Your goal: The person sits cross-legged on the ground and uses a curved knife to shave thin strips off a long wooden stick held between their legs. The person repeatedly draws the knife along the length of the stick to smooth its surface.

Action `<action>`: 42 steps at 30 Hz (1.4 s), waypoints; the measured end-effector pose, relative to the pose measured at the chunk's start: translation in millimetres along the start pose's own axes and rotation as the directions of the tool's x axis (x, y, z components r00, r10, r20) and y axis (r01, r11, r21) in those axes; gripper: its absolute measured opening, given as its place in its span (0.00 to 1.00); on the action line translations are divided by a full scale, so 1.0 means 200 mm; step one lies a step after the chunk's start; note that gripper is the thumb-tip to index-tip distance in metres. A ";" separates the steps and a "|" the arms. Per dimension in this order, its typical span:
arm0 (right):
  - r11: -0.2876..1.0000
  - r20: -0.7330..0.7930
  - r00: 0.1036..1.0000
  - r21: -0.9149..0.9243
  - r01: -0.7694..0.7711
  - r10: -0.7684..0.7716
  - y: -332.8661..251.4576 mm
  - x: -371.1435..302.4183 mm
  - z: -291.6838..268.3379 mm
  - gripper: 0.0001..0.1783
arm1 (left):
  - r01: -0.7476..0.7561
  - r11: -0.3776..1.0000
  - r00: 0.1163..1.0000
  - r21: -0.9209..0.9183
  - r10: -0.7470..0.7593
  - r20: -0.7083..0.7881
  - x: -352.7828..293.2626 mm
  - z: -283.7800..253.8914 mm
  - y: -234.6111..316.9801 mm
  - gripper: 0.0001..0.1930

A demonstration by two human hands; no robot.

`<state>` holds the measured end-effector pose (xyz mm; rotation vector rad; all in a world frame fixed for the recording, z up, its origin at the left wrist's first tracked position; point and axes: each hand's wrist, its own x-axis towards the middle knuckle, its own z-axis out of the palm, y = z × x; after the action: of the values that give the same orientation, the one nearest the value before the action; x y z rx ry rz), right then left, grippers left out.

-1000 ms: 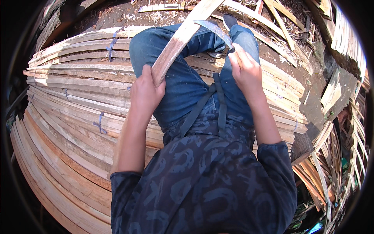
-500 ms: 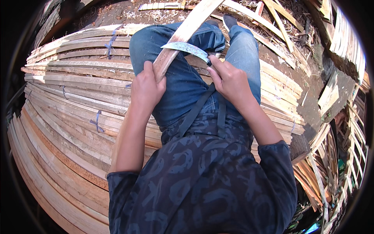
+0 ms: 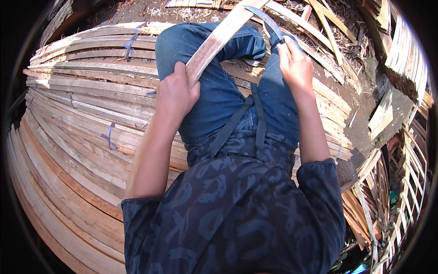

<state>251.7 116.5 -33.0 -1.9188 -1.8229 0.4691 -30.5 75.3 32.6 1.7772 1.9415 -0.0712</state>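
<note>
My left hand [image 3: 175, 93] is closed around the near end of a pale wooden strip [image 3: 222, 37], which slants up and away to the right above my thighs. In my right hand [image 3: 295, 66] is a sickle [image 3: 268, 20] with a curved metal blade, gripped by its dark handle. The blade's tip lies at the far part of the strip, near the top of the view. The strip's near part looks browner than the rest. My fingers hide most of the sickle's handle, and the strip's far end runs out of view.
Bundles of long wooden strips [image 3: 86, 121], tied with blue bands [image 3: 109, 137], lie under and left of me. Loose slats [image 3: 326, 32] and shavings cover the ground ahead. A grey block [image 3: 393, 112] and more split wood [image 3: 369, 201] are at the right.
My right hand has moved the sickle forward and to the right, its blade going from the strip's near part to farther along it. My left hand keeps its hold, slightly shifted.
</note>
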 end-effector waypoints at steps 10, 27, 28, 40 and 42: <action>0.989 0.084 0.995 0.138 0.046 -0.058 0.05 -0.02 0.01 0.16 | -0.014 1.000 1.000 -0.001 0.014 -0.012 0.01 0.02 0.00 0.18; 0.987 -0.059 0.987 0.043 0.152 -0.149 0.15 0.06 0.06 0.15 | -0.044 0.999 0.998 -0.002 0.044 -0.034 0.01 0.04 -0.01 0.19; 0.998 -0.025 0.999 -0.035 -0.044 0.043 0.20 0.13 0.02 0.15 | -0.039 0.999 0.999 -0.003 0.039 -0.029 0.00 0.04 -0.01 0.19; 0.969 0.084 0.981 0.163 -0.186 0.174 0.17 0.08 -0.10 0.16 | -0.040 0.999 0.997 -0.031 0.037 -0.068 0.00 0.06 -0.03 0.18; 0.988 0.031 0.999 0.151 -0.040 0.035 0.14 0.08 -0.11 0.17 | -0.016 0.999 0.998 -0.035 0.014 -0.065 0.02 0.04 -0.01 0.18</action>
<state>288.4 130.6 -29.5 -1.8549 -1.7187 0.6312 -29.8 76.7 23.4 1.7915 1.9618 0.0259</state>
